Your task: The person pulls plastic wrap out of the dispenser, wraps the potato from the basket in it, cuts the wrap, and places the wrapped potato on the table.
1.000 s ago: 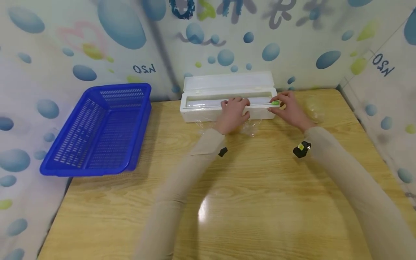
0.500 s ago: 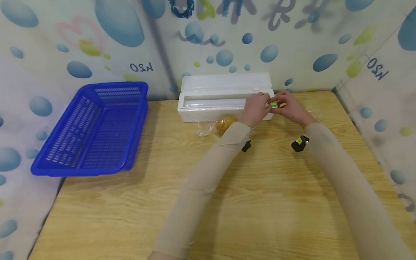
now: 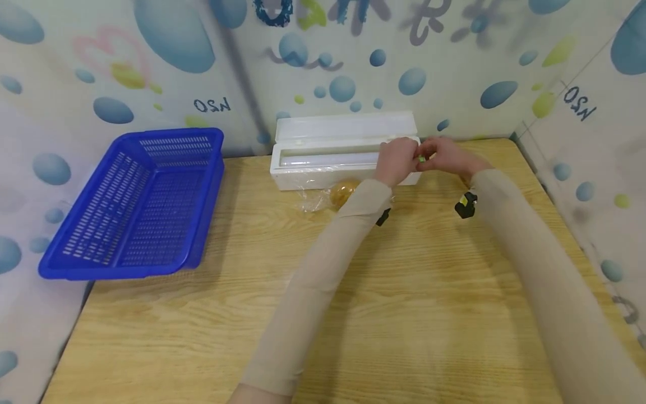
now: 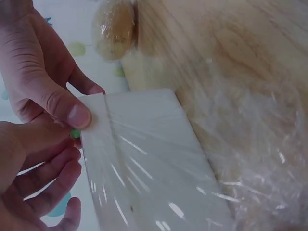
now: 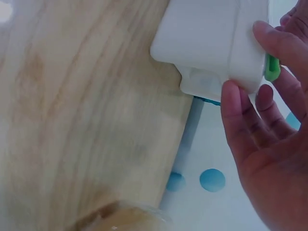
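A long white cling film dispenser stands against the back wall with its lid raised and a roll inside. Clear film drapes over its front. At its right end, my left hand pinches the small green slider between thumb and finger, its other fingers loosely curled. My right hand grips the same end of the dispenser, its thumb on the front beside the slider in the left wrist view. A yellowish round fruit in clear film lies in front of the dispenser, partly hidden by the left sleeve.
A blue perforated basket stands at the left of the wooden table. Another film-wrapped round fruit lies right of the dispenser. Patterned walls enclose the back and both sides.
My left hand has moved right from the film over the dispenser's middle to the green slider at its right end. My right hand has stayed at that end, its fingers now closer in.
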### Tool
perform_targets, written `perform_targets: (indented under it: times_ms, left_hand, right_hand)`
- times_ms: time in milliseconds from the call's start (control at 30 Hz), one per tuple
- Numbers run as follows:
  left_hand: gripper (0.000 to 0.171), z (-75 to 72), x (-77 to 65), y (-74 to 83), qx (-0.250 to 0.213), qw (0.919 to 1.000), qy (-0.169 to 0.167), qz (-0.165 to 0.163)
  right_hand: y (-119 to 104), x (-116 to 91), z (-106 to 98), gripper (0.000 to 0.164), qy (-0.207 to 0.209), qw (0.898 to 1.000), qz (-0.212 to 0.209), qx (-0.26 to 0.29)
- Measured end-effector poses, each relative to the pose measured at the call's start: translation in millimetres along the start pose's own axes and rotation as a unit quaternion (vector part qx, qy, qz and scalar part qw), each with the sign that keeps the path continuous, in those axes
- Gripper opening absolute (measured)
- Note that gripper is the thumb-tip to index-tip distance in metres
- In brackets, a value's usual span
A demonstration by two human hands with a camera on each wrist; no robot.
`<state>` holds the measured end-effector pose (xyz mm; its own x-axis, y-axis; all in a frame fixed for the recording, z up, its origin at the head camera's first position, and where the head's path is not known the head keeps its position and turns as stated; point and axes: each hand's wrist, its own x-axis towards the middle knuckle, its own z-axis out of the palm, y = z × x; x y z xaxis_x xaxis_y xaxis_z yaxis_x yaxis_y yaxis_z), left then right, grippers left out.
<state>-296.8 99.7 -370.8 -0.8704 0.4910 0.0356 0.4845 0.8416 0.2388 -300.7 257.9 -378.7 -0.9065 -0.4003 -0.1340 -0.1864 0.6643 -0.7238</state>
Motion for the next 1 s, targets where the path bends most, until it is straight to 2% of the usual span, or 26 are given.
perform_targets:
  times_ms: [267,433,633,767,1000]
  left_hand:
    - [0.016,-3.6,2.6,-1.8,0.004,0.9997,-0.023,0.000]
    - [0.012,-4.9,5.1,-2.2,0.019,0.9988,-0.040,0.022]
    - [0.019,-6.3,7.9,2.4,0.049,0.9960,-0.063,0.041]
    - [0.022,-4.8,8.1,2.3,0.059,0.9943,-0.073,0.050]
    - [0.021,-3.7,8.3,-1.9,0.066,0.9914,-0.084,0.075]
  right_hand:
    - [-5,8,-7,0.024,-0.046,0.999,0.004,-0.028]
    - [-7,8,-12,0.022,-0.059,0.997,-0.017,-0.035]
    - [-14,9,-20,0.018,-0.085,0.994,0.020,-0.072]
    - [-17,9,-18,0.018,-0.083,0.993,0.039,-0.077]
    - [-15,9,-16,0.026,-0.073,0.994,0.034,-0.068]
